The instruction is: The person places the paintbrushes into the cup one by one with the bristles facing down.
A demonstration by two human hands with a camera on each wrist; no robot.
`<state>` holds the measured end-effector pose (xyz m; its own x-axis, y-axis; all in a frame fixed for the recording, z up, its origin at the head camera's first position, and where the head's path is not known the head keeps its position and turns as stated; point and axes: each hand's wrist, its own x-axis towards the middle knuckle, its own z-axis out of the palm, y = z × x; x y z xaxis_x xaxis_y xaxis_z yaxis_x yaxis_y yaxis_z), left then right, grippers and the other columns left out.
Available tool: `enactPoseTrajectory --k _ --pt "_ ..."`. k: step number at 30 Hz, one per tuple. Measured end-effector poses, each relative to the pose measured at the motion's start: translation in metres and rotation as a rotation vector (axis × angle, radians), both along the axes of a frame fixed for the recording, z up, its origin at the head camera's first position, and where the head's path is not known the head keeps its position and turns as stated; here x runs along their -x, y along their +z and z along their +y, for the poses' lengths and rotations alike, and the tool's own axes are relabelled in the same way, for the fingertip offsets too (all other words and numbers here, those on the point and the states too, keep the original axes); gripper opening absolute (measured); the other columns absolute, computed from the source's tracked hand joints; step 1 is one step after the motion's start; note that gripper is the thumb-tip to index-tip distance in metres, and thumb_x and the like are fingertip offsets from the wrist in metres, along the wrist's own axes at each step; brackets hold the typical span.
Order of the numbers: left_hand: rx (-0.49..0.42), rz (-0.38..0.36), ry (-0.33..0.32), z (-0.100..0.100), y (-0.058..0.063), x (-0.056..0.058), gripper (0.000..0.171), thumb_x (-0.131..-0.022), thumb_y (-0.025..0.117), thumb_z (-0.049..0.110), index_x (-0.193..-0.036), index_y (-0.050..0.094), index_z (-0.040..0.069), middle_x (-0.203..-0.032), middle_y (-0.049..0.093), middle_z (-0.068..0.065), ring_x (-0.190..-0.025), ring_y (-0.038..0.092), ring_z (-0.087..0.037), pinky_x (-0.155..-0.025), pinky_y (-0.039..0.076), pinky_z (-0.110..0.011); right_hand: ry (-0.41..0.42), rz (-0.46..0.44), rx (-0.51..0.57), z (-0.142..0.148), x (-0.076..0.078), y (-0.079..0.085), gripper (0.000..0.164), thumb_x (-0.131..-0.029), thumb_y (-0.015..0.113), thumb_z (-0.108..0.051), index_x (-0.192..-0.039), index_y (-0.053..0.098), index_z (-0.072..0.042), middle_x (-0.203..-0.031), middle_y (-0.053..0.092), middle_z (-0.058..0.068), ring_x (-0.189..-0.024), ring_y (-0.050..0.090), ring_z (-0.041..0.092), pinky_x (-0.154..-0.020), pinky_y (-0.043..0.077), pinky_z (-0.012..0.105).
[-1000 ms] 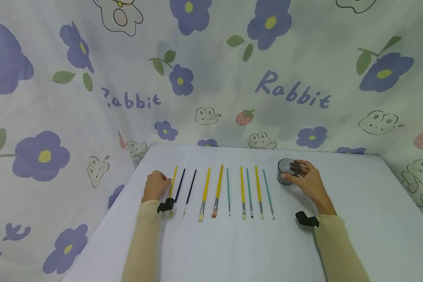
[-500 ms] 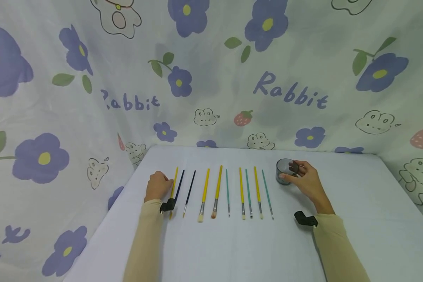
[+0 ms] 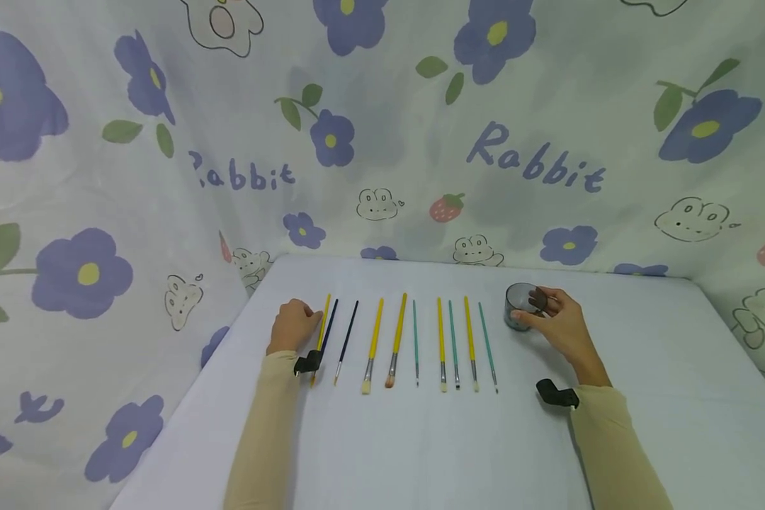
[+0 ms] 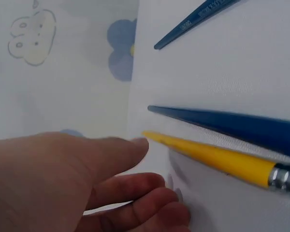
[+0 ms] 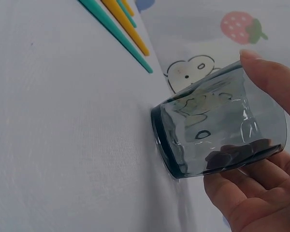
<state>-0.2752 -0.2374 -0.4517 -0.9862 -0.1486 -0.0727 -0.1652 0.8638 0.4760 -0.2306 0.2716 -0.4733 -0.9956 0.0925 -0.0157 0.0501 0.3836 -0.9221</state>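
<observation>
My left hand [image 3: 293, 326] is beside the leftmost yellow paintbrush [image 3: 323, 324] in the head view. In the left wrist view its thumb tip [image 4: 141, 146] lies against the end of the yellow handle [image 4: 212, 155], and the other fingers are loosely bent below. Part of that brush is hidden by the wrist camera in the head view. A dark blue paintbrush [image 4: 232, 126] lies close alongside. My right hand [image 3: 564, 328] grips a smoky grey glass tumbler [image 5: 212, 121], thumb on one side and fingers on the other. The tumbler stands upright on the white table.
More paintbrushes lie in a row between the hands: a second dark one [image 3: 347, 340], several yellow ones, such as this yellow brush [image 3: 397, 333], and teal ones, such as this teal brush [image 3: 487, 343]. A patterned curtain [image 3: 408, 127] hangs behind the white table [image 3: 433, 453].
My left hand has moved right, and the leftmost yellow paintbrush has shifted with it closer to the dark one. The right hand keeps its hold on the tumbler. The head view has tilted slightly.
</observation>
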Motion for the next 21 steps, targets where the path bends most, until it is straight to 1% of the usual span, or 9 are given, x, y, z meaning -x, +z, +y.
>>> enactPoseTrajectory --k 3,7,9,11,13,16,18,21 --pt "0.001 -0.005 -0.022 0.002 0.002 0.000 0.029 -0.098 0.068 0.022 -0.105 0.073 -0.006 -0.105 0.074 -0.023 -0.083 0.066 -0.029 -0.077 0.058 -0.042 0.000 -0.001 -0.007 0.000 0.001 0.000 0.099 -0.085 0.084 -0.044 -0.158 0.032 -0.002 -0.156 0.049 0.024 -0.149 0.043 0.042 -0.121 0.040 0.059" --pt "0.036 -0.021 -0.031 0.005 0.005 -0.001 0.023 -0.095 0.069 0.015 -0.104 0.074 -0.006 -0.102 0.074 -0.022 -0.081 0.068 -0.028 -0.075 0.060 -0.041 0.000 -0.006 -0.016 0.000 0.002 -0.001 0.099 -0.086 0.084 -0.045 -0.158 0.032 -0.002 -0.156 0.049 0.024 -0.149 0.043 0.042 -0.121 0.040 0.059" --pt "0.059 -0.025 -0.037 0.005 0.007 0.000 0.021 -0.093 0.070 0.013 -0.102 0.073 -0.006 -0.099 0.074 -0.022 -0.078 0.068 -0.027 -0.072 0.060 -0.040 -0.003 -0.004 -0.014 0.000 0.003 -0.001 0.099 -0.085 0.084 -0.045 -0.158 0.033 -0.002 -0.156 0.049 0.024 -0.149 0.044 0.041 -0.121 0.041 0.058" --pt "0.087 -0.019 -0.048 0.006 0.008 0.000 0.019 -0.091 0.071 0.012 -0.097 0.072 -0.006 -0.094 0.074 -0.020 -0.073 0.067 -0.026 -0.065 0.059 -0.038 -0.010 -0.001 -0.016 0.000 0.003 -0.001 0.099 -0.085 0.085 -0.046 -0.157 0.034 -0.002 -0.156 0.050 0.023 -0.148 0.045 0.041 -0.120 0.041 0.058" --pt "0.114 -0.003 -0.054 0.005 0.008 0.001 0.018 -0.088 0.071 0.012 -0.090 0.069 -0.005 -0.088 0.072 -0.019 -0.068 0.064 -0.026 -0.058 0.055 -0.037 -0.010 0.004 -0.017 0.000 0.003 -0.001 0.098 -0.085 0.084 -0.045 -0.158 0.033 -0.002 -0.155 0.050 0.024 -0.148 0.045 0.041 -0.120 0.042 0.058" --pt "0.142 0.019 -0.045 0.003 0.005 0.001 0.018 -0.086 0.071 0.014 -0.084 0.065 -0.003 -0.081 0.068 -0.017 -0.064 0.060 -0.025 -0.054 0.050 -0.036 -0.009 0.004 -0.005 0.000 0.003 -0.002 0.099 -0.085 0.085 -0.044 -0.158 0.033 -0.002 -0.156 0.049 0.023 -0.148 0.045 0.040 -0.120 0.042 0.057" --pt "0.144 0.022 -0.042 0.001 0.002 0.001 0.020 -0.085 0.071 0.016 -0.084 0.064 -0.003 -0.080 0.068 -0.017 -0.065 0.059 -0.026 -0.054 0.050 -0.037 -0.004 0.005 0.004 0.000 0.002 -0.002 0.100 -0.085 0.085 -0.043 -0.159 0.032 -0.002 -0.157 0.048 0.023 -0.149 0.044 0.040 -0.121 0.041 0.057" --pt "0.106 0.004 -0.034 -0.004 0.002 -0.001 0.022 -0.087 0.071 0.019 -0.088 0.067 -0.003 -0.086 0.070 -0.018 -0.070 0.062 -0.027 -0.060 0.053 -0.039 0.000 0.010 0.010 0.000 0.002 -0.002 0.099 -0.085 0.085 -0.042 -0.159 0.032 -0.002 -0.158 0.047 0.023 -0.150 0.042 0.041 -0.121 0.040 0.058"
